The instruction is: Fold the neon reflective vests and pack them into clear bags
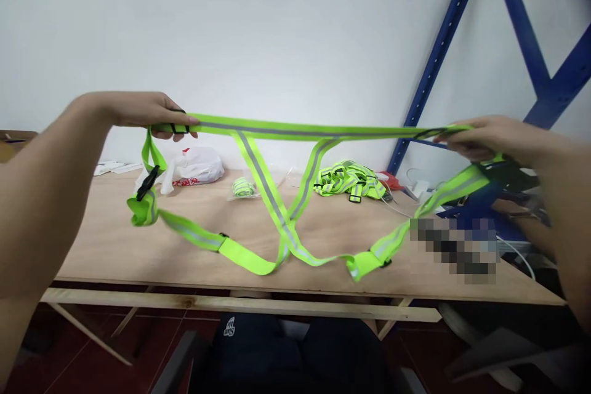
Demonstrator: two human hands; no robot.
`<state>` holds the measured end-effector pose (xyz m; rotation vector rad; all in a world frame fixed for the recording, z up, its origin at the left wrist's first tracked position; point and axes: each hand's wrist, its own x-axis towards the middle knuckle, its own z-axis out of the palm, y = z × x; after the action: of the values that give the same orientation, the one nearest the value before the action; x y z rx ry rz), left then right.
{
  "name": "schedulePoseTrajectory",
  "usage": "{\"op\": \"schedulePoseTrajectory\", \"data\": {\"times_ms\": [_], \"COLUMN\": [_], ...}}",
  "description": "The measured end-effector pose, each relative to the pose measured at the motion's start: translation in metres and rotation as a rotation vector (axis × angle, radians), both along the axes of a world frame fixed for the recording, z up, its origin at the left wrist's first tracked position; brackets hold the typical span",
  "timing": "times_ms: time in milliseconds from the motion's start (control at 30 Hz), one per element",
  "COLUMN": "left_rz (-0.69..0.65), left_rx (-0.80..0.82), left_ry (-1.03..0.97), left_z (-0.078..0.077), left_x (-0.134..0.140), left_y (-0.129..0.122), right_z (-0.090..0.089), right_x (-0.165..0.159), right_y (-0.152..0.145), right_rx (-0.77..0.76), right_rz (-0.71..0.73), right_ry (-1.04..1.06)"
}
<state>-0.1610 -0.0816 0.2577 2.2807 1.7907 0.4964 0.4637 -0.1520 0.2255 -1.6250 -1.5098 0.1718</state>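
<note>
Stretched taut between my hands is a reflective vest (263, 127) of neon yellow-green straps with a grey stripe. My left hand (150, 112) is closed on the strap near a black slider at the left end. My right hand (484, 135) grips the other end, its fingertips partly hidden by the strap. Two straps hang from the middle and cross in an X. Lower straps droop in loops on both sides, and a black buckle (148, 183) dangles below my left hand.
On the wooden table (138, 252) lie a heap of similar reflective straps (348, 180), a rolled strap in clear plastic (244, 188) and a white plastic bag (198, 166). A blue metal frame (443, 37) stands at the right, before a white wall. A cable (519, 252) lies at the right.
</note>
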Motion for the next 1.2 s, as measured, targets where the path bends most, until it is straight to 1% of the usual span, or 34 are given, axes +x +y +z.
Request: {"op": "schedulePoseTrajectory", "data": {"times_ms": [33, 67, 100, 133, 167, 233, 267, 300, 333, 367, 400, 433, 467, 500, 567, 600, 667, 700, 733, 767, 800, 867, 933, 967, 1033, 1100, 1200], "left_rz": [-0.019, -0.026, -0.026, -0.020, -0.007, 0.030, 0.047, 0.060, 0.065, 0.063, 0.052, 0.039, 0.021, -0.015, -0.066, -0.091, -0.139, -0.129, -0.135, -0.142, -0.152, -0.176, -0.183, -0.182, -0.186, -0.229, -0.408], "left_rx": [-0.041, -0.030, 0.024, 0.111, 0.219, 0.451, 0.553, 0.632, 0.685, 0.713, 0.717, 0.701, 0.680, 0.635, 0.474, 0.393, 0.310, 0.295, 0.256, 0.239, 0.227, 0.231, 0.267, 0.294, 0.339, 0.346, 0.300], "left_ry": [0.027, 0.049, 0.066, 0.074, 0.065, -0.001, -0.050, -0.097, -0.132, -0.145, -0.137, -0.110, -0.071, -0.023, 0.076, 0.112, 0.147, 0.152, 0.165, 0.174, 0.184, 0.195, 0.184, 0.165, 0.116, 0.077, 0.101], "left_z": [-0.006, -0.012, -0.016, -0.020, -0.021, -0.021, -0.020, -0.021, -0.023, -0.028, -0.037, -0.049, -0.066, -0.085, -0.131, -0.154, -0.197, -0.215, -0.229, -0.240, -0.248, -0.257, -0.261, -0.262, -0.267, -0.274, -0.284], "left_x": [0.004, 0.010, 0.018, 0.026, 0.034, 0.047, 0.050, 0.051, 0.050, 0.046, 0.040, 0.031, 0.022, 0.012, -0.009, -0.018, -0.031, -0.036, -0.039, -0.041, -0.043, -0.044, -0.043, -0.041, -0.031, -0.011, 0.040], "left_y": [0.007, 0.014, 0.021, 0.026, 0.030, 0.034, 0.034, 0.033, 0.030, 0.026, 0.021, 0.016, 0.010, 0.003, -0.013, -0.021, -0.039, -0.047, -0.055, -0.062, -0.067, -0.075, -0.080, -0.083, -0.093, -0.107, -0.131], "right_z": [-0.005, -0.009, -0.013, -0.017, -0.019, -0.023, -0.026, -0.029, -0.035, -0.043, -0.055, -0.069, -0.087, -0.107, -0.151, -0.173, -0.210, -0.225, -0.237, -0.245, -0.251, -0.257, -0.258, -0.258, -0.256, -0.255, -0.260], "right_x": [-0.001, -0.003, -0.006, -0.009, -0.012, -0.014, -0.015, -0.014, -0.013, -0.012, -0.011, -0.011, -0.012, -0.014, -0.021, -0.025, -0.034, -0.039, -0.043, -0.046, -0.049, -0.053, -0.053, -0.052, -0.047, -0.042, -0.038], "right_y": [0.006, 0.014, 0.021, 0.029, 0.035, 0.043, 0.044, 0.044, 0.042, 0.039, 0.033, 0.027, 0.020, 0.012, -0.002, -0.009, -0.021, -0.025, -0.029, -0.032, -0.034, -0.036, -0.037, -0.038, -0.044, -0.055, -0.078], "right_rx": [-0.163, -0.263, -0.328, -0.290, -0.209, 0.031, 0.159, 0.272, 0.353, 0.391, 0.389, 0.362, 0.314, 0.254, 0.142, 0.093, 0.034, 0.019, 0.010, 0.006, 0.001, -0.003, -0.006, -0.007, -0.001, 0.031, 0.085], "right_rz": [0.010, -0.004, -0.038, -0.121, -0.215, -0.371, -0.423, -0.449, -0.454, -0.457, -0.457, -0.449, -0.445, -0.429, -0.376, -0.326, -0.182, -0.110, -0.031, 0.049, 0.131, 0.278, 0.365, 0.378, 0.350, 0.268, 0.124], "right_ry": [-0.035, -0.075, -0.118, -0.158, -0.188, -0.222, -0.234, -0.256, -0.292, -0.339, -0.397, -0.459, -0.519, -0.597, -0.750, -0.829, -0.983, -1.017, -1.031, -1.026, -1.002, -0.912, -0.801, -0.751, -0.678, -0.623, -0.558]}}
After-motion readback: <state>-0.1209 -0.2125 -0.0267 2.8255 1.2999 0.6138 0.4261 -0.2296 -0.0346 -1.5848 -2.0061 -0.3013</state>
